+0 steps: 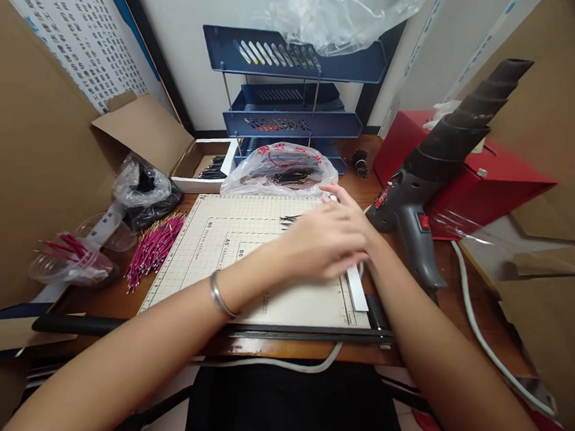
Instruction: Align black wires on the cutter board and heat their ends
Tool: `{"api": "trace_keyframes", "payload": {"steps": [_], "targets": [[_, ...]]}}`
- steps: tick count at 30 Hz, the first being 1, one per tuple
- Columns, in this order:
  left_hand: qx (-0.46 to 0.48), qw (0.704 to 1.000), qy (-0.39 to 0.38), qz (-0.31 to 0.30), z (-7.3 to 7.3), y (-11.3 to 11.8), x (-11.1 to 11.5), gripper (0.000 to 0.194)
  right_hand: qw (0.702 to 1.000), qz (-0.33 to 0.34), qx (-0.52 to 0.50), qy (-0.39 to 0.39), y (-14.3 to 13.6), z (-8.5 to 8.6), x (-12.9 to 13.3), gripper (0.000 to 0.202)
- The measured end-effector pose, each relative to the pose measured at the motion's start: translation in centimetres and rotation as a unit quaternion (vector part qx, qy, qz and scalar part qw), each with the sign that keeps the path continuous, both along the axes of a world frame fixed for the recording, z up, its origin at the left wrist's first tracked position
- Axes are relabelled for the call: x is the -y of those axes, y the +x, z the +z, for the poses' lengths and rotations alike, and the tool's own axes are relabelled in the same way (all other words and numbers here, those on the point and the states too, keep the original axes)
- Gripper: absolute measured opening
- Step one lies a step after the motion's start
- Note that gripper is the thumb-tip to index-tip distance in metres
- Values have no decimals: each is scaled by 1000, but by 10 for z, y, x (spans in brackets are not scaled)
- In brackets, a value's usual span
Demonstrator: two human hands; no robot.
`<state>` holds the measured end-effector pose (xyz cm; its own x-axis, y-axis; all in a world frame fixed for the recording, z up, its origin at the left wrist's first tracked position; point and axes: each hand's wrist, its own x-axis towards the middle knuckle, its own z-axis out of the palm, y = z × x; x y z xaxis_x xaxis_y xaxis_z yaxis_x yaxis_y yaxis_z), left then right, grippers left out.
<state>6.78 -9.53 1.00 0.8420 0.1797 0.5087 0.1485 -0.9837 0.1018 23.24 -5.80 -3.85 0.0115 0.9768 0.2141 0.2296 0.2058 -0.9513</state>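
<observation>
Near the frame's centre, thin black wire-like pieces (289,221) lie on the cream gridded board (304,306), just to the upper left of the bare left hand (323,239), which overlaps the bare right hand (350,204); what either grips cannot be told.

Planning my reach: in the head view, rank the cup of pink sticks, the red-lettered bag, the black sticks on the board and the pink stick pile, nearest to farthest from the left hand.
From the left hand:
1. Black sticks: on the board, close beside it.
2. Red-lettered bag: behind the board.
3. Pink stick pile: left of the board.
4. Cup of pink sticks: far left.
</observation>
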Motion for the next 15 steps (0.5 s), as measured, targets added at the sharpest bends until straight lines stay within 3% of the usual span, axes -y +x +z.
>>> {"api": "trace_keyframes", "payload": {"steps": [3,6,10,15], "targets": [[4,990,-84,111,5,-52,-36,19,998,4,-55,-32,4,-2,3,62],[9,973,-168,157,8,-81,-57,39,995,1,-92,-50,5,-3,2,69],[-40,957,-223,182,8,-88,-62,59,992,-6,-100,-72,3,-2,1,75],[-68,958,-196,197,-3,-82,-61,47,987,-6,-129,-99,2,1,3,114]]}}
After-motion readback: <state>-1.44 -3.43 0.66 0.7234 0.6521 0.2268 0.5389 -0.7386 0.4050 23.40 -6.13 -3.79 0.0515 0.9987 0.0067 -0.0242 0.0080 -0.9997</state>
